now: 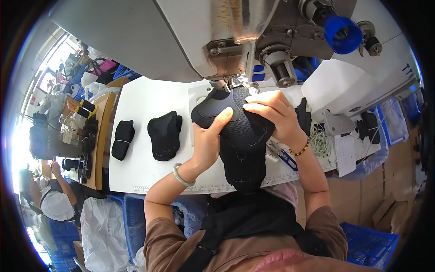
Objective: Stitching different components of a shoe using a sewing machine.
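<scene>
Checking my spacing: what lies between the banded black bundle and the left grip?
The head view shows a wider black fabric stack on the white tabletop, between bundle and left grip.

So the left hand (209,143) has its thumb pressed on top of a black padded piece (244,140), and the right hand (282,115) has fingertips on it too, right up near the needle end of a big pale sewing machine (129,38). Over on the left of the white surface (136,97) there's a black layered stack (164,138) plus a smaller black bundle (123,141), while a messy pale cord coil (321,143) sits past the right wrist. Way off left you can spot another person (65,186) with an arm raised.
</scene>
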Tool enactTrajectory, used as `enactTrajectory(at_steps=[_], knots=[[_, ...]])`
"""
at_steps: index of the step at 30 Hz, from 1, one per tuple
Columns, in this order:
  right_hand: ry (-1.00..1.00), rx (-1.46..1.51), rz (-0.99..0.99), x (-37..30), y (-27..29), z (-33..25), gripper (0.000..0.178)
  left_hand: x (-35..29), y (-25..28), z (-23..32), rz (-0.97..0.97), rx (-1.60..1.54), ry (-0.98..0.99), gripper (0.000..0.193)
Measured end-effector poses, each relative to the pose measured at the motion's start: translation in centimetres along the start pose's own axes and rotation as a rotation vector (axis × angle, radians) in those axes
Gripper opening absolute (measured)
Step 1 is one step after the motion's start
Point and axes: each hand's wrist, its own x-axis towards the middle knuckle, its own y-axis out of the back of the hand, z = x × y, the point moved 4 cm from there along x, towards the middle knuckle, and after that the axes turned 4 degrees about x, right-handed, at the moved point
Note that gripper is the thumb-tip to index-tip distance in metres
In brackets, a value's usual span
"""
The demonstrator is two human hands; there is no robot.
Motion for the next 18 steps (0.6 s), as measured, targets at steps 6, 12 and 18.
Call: enactTrajectory(at_steps=[6, 12, 18], knots=[[-0.171, 0.231, 0.001, 0.2, 0.6, 1.8, 0.024, -0.3, -1.5, 0.5, -0.034, 0.374, -0.222, 0.014], [-0.188, 0.245, -0.011, -0.2, 0.3, 2.3, 0.033, 0.2, -1.5, 0.7, -0.033, 0.428, -0.25, 0.012], [-0.171, 0.228, 0.012, -0.3, 0.0, 2.4, 0.039, 1.3, -1.0, 1.4, -0.083, 0.445, -0.187, 0.015]])
